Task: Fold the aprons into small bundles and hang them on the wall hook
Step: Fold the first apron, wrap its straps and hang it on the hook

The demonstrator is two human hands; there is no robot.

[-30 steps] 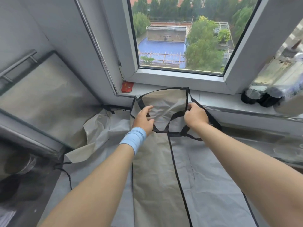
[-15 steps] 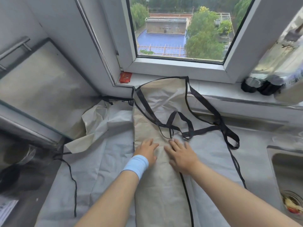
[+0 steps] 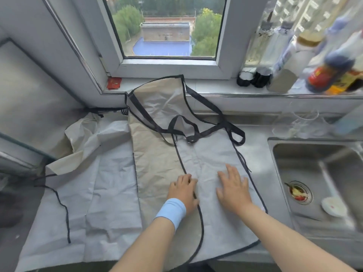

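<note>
Apron [image 3: 157, 163] on counter [image 3: 255, 154], sink [image 3: 314, 222] to its right, window [image 3: 167, 36] behind.

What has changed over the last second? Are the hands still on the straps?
No. Both hands let go of the straps and drew back toward the person. The left hand and right hand now press flat on the apron, wider apart than half a second ago. The second apron at left stays crumpled.
</note>
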